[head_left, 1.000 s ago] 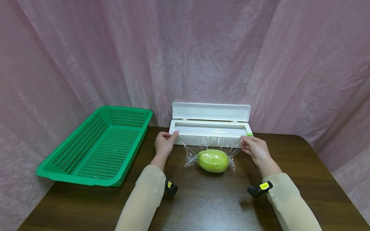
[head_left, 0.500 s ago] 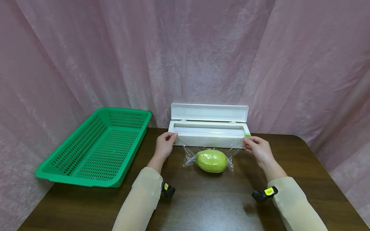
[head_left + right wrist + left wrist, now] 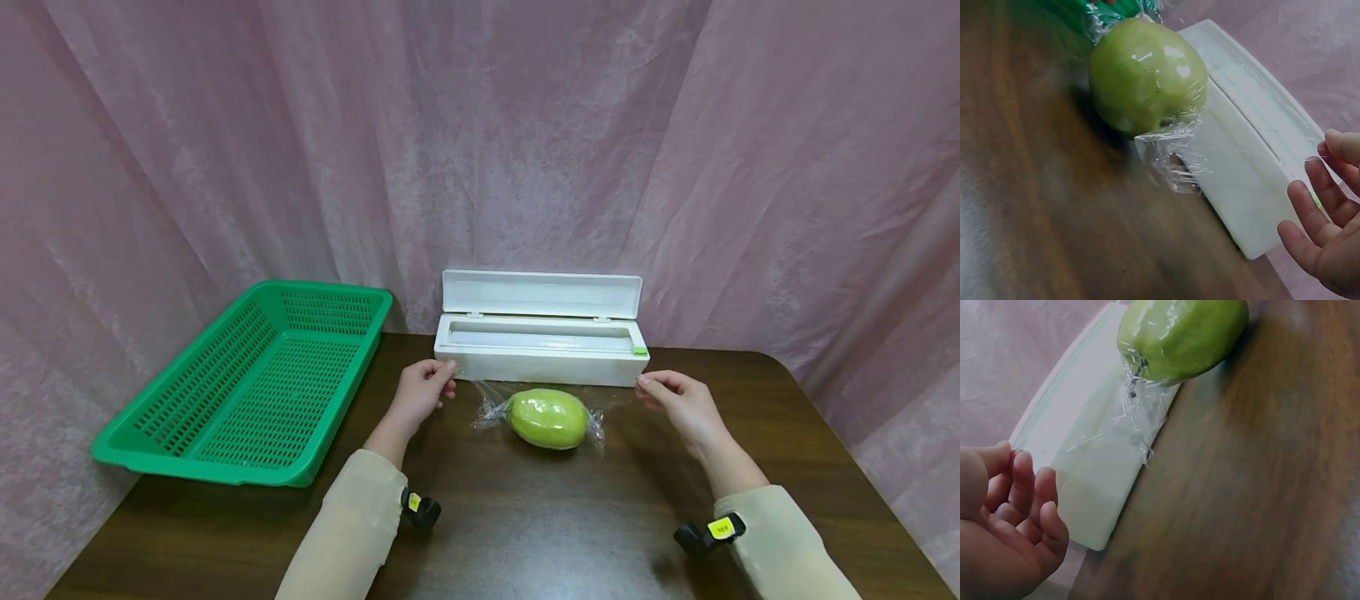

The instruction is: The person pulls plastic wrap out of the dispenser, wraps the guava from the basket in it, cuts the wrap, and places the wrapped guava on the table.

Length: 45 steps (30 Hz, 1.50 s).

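An oblong green fruit [image 3: 549, 418], like a small melon, lies on the table wrapped in clear cling film [image 3: 491, 412]. Twisted film ends stick out at both its sides. Behind it stands a long white cling film dispenser [image 3: 540, 367], lid up, the pale roll showing inside. My left hand [image 3: 420, 393] pinches one corner of the loose film between thumb and forefinger, near the dispenser's left end. The opposite corner is pinched by my right hand [image 3: 686, 408], off the right end. In the left wrist view, the film bunches in creases [image 3: 1144, 415] beside the fruit.
A green perforated plastic basket [image 3: 281, 392] stands at the left of the brown wooden table [image 3: 555, 533]. A small green slider [image 3: 640, 351] sits at the dispenser's right end. Pink curtains [image 3: 540, 142] hang close behind.
Both hands have come down and nearer to me, spreading slightly apart with the film. The stretched film now lies lower, below the dispenser's front. The fruit has stayed in place.
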Motion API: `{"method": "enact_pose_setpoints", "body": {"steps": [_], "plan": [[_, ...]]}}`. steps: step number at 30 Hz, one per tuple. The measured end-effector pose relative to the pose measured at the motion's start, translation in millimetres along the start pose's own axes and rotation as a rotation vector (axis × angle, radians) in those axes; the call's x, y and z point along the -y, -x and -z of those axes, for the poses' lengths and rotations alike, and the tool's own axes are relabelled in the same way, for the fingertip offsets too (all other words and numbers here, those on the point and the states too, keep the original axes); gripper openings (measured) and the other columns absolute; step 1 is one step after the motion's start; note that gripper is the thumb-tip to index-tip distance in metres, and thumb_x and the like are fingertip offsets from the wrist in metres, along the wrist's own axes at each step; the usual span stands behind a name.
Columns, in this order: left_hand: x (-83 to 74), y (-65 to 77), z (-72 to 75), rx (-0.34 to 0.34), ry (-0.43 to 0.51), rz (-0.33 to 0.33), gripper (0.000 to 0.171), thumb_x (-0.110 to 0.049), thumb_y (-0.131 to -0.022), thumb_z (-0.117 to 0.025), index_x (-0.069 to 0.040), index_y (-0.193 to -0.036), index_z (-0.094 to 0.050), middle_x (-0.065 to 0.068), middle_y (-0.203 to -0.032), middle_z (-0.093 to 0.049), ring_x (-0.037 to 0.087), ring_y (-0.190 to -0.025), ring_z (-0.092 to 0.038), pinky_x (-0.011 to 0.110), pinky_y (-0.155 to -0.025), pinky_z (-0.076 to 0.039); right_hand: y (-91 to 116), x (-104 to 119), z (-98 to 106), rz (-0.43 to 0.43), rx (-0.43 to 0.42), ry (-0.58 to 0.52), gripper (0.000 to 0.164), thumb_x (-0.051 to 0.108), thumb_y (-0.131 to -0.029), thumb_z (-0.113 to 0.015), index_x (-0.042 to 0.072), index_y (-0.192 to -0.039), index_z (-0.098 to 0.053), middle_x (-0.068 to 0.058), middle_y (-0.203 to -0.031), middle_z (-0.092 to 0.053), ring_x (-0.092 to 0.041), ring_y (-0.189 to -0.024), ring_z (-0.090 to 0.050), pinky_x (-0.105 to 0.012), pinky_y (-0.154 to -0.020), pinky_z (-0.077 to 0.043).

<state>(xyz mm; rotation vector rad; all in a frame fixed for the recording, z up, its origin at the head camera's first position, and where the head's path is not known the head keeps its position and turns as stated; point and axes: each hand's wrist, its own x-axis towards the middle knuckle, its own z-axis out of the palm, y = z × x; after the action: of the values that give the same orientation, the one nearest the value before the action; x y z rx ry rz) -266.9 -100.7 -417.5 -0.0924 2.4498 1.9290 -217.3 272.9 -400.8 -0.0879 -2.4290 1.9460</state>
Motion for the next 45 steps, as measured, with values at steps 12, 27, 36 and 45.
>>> {"method": "enact_pose_setpoints", "body": {"steps": [12, 27, 36, 45], "plan": [[11.8, 21.1, 9.5, 0.077, -0.047, 0.083, 0.034, -0.032, -0.095, -0.056, 0.001, -0.102, -0.063, 0.004, -0.082, -0.063, 0.014, -0.071, -0.062, 0.025, -0.062, -0.049, 25, -17, 4, -0.057, 0.034, -0.001, 0.022, 0.027, -0.092, -0.062, 0.008, -0.102, -0.067, 0.015, -0.088, -0.066, -0.005, -0.088, -0.065, -0.021, -0.078, -0.054], [25.0, 29.9, 11.4, 0.117, -0.047, 0.129, 0.031, -0.034, -0.095, -0.055, -0.005, -0.104, -0.063, 0.006, -0.088, -0.064, 0.014, -0.073, -0.062, 0.026, -0.062, -0.049, 33, -38, -2, -0.087, 0.033, -0.079, 0.014, 0.025, -0.094, -0.059, 0.014, -0.098, -0.067, 0.011, -0.089, -0.067, -0.007, -0.085, -0.067, -0.025, -0.075, -0.055], [21.0, 32.9, 12.1, 0.028, -0.025, 0.041, 0.027, -0.03, -0.092, -0.061, -0.006, -0.104, -0.063, 0.012, -0.089, -0.065, 0.016, -0.072, -0.06, 0.027, -0.06, -0.048, 35, -38, 5, -0.122, 0.001, -0.106, 0.016, 0.033, -0.093, -0.06, 0.02, -0.099, -0.067, 0.014, -0.091, -0.066, -0.006, -0.087, -0.066, -0.022, -0.077, -0.054], [8.0, 38.9, -2.8, -0.032, -0.231, -0.286, 0.034, -0.026, -0.083, -0.073, -0.006, -0.108, -0.062, 0.011, -0.11, -0.06, 0.028, -0.103, -0.054, 0.042, -0.088, -0.045, 36, -37, 4, -0.034, -0.028, -0.015, 0.041, 0.036, -0.091, -0.062, 0.005, -0.118, -0.059, 0.015, -0.101, -0.063, 0.001, -0.09, -0.063, -0.02, -0.078, -0.054]]}}
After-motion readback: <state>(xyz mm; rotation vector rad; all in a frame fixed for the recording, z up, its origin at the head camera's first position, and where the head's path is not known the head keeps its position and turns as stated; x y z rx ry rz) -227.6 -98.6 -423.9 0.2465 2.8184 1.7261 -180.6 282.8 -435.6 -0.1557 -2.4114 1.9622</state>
